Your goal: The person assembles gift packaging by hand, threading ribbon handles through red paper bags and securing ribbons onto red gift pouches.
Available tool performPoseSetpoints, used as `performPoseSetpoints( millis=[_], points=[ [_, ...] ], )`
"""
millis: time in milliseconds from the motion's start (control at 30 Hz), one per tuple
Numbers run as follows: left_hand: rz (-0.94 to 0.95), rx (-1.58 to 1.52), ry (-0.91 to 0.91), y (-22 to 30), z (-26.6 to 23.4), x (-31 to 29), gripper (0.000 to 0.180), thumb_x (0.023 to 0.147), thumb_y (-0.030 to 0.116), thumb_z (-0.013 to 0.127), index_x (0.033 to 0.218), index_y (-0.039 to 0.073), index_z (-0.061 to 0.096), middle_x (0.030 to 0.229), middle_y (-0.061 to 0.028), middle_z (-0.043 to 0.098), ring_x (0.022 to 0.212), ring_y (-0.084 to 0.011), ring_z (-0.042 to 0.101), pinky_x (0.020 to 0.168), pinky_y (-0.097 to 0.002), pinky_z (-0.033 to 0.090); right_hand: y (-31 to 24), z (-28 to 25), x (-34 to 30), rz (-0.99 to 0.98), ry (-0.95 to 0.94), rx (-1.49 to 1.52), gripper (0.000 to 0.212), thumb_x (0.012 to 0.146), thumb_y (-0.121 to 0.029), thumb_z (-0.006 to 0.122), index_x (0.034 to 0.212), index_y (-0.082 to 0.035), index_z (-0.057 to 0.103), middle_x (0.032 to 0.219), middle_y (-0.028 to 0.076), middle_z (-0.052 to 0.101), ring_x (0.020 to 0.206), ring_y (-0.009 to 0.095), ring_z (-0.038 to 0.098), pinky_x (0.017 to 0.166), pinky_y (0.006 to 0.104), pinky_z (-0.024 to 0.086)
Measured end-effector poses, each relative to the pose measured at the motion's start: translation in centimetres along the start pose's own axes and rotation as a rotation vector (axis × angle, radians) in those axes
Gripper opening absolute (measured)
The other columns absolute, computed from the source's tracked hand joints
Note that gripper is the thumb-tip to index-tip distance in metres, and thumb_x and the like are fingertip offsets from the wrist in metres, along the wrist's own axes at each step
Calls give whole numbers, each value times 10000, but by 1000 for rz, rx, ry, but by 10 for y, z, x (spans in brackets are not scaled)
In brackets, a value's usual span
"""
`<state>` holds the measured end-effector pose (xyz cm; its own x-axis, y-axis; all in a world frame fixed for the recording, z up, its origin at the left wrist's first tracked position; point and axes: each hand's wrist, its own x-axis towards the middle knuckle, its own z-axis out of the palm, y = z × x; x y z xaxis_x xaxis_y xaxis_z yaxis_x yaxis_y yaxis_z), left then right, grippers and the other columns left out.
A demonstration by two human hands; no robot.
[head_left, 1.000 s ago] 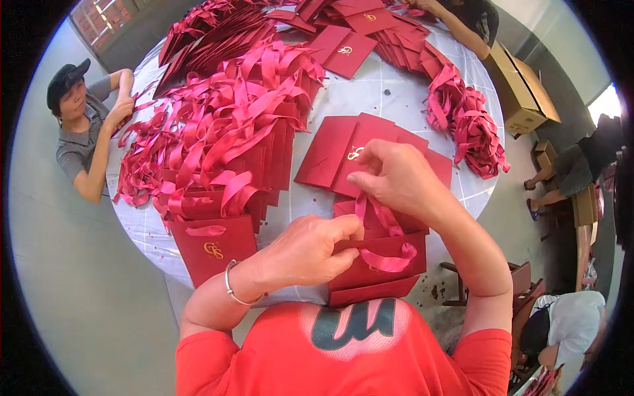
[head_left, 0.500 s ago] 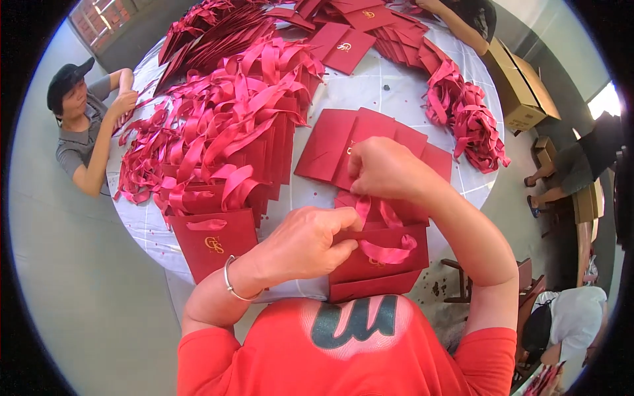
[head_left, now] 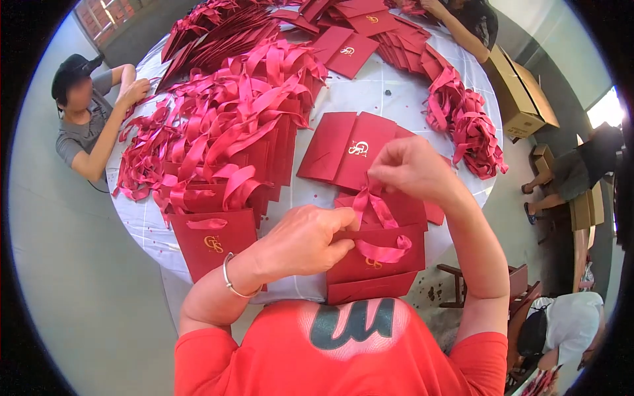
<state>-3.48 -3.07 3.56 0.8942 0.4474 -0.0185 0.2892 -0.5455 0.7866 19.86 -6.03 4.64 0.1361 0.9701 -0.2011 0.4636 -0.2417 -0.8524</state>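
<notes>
A dark red paper gift bag [head_left: 343, 267] lies in front of me at the table's near edge, with a gold emblem and a pink ribbon handle [head_left: 386, 251] on its front. My left hand [head_left: 307, 241] is closed at the bag's upper left edge, thumb and forefinger pinching there; exactly what lies between the fingertips is partly hidden. Above the bag, my right hand [head_left: 416, 168] pinches the upper part of another pink ribbon [head_left: 380, 210], which runs down into the bag's opening. Flat red bags [head_left: 330, 148] lie just beyond, partly under my right hand.
To the left stand rows of red bags [head_left: 228, 247] topped by a heap of pink ribbons [head_left: 224, 119]. More ribbons [head_left: 472, 129] and folded bags [head_left: 347, 56] lie across the round white-covered table [head_left: 356, 92]. Co-workers sit around it; cardboard boxes [head_left: 518, 92] stand at right.
My right hand has shifted slightly right, drawing the ribbon with it and uncovering the emblem on a flat bag beyond. My left hand stays nearly in place.
</notes>
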Motion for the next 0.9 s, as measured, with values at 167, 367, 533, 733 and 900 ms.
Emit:
performPoseSetpoints(
  millis=[167,367,533,733,900],
  points=[
    [14,7,-3,-2,0,1,193,789,85,697,962,13,652,872,-190,698,850,-347,699,701,-389,540,-2,15,-9,-108,46,-381,249,800,-215,763,774,27,708,664,141,676,615,196,663,590,341,515],
    [-21,53,51,3,10,6,213,767,65,727,959,6,655,706,-169,644,527,-218,607,531,-338,473,4,32,-6,-222,114,-744,185,716,-218,714,749,-36,711,752,216,678,735,371,693,656,479,555],
    [-56,41,146,0,16,-1,187,753,-66,703,923,-17,641,581,-4,528,471,-27,393,442,-232,311,-9,50,-6,-165,40,-803,206,714,-150,722,900,-69,759,896,96,734,857,252,721,637,382,571],
    [-139,-78,94,-7,22,1,221,767,-108,669,971,-39,616,747,-3,615,499,0,403,461,-188,307,6,60,-1,-111,110,-708,225,708,-182,749,916,-99,768,911,63,740,878,214,717,656,348,562],
    [-179,-90,96,-7,23,0,265,759,-116,672,1008,-56,605,794,-22,628,510,3,415,464,-188,317,7,67,0,-154,132,-703,226,707,-183,756,919,-105,770,918,60,741,883,212,717,671,350,556]
  ],
)
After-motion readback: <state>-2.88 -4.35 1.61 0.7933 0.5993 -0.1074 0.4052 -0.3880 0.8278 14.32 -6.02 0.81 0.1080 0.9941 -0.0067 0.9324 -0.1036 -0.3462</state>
